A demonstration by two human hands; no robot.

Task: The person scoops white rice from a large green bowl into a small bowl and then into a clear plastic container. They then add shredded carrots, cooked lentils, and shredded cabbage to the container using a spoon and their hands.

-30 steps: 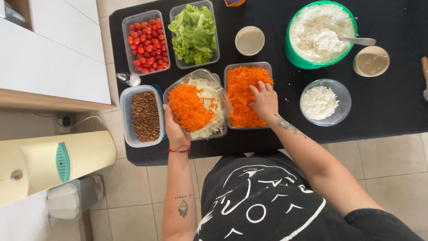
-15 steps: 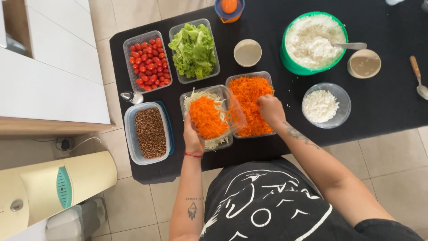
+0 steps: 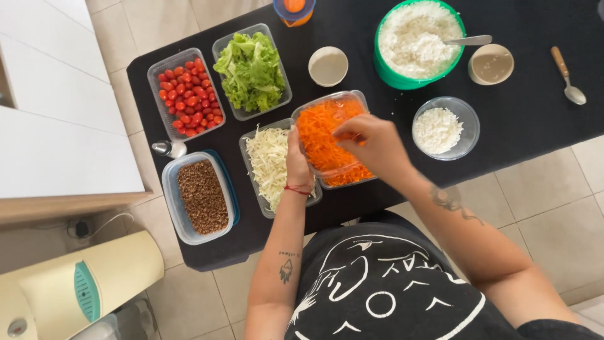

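My left hand (image 3: 298,158) grips the left rim of a clear tray of grated carrot (image 3: 322,129), held tilted above a second carrot tray (image 3: 350,177) on the black table (image 3: 535,135). My right hand (image 3: 372,148) reaches into the lifted tray with its fingers bunched on the carrot strands. Just left of my left hand lies a clear tray of shredded cabbage (image 3: 269,162), uncovered.
Trays of cherry tomatoes (image 3: 186,94), lettuce (image 3: 251,69) and brown grains (image 3: 201,196) stand at the left. A cream bowl (image 3: 328,66), a green bowl of white crumbles (image 3: 418,38), a sauce bowl (image 3: 491,63), a glass bowl (image 3: 444,129) and a spoon (image 3: 567,80) stand further right.
The lifted carrot tray has moved right, off the cabbage tray and over the second carrot tray. My right hand has come up into its carrot.
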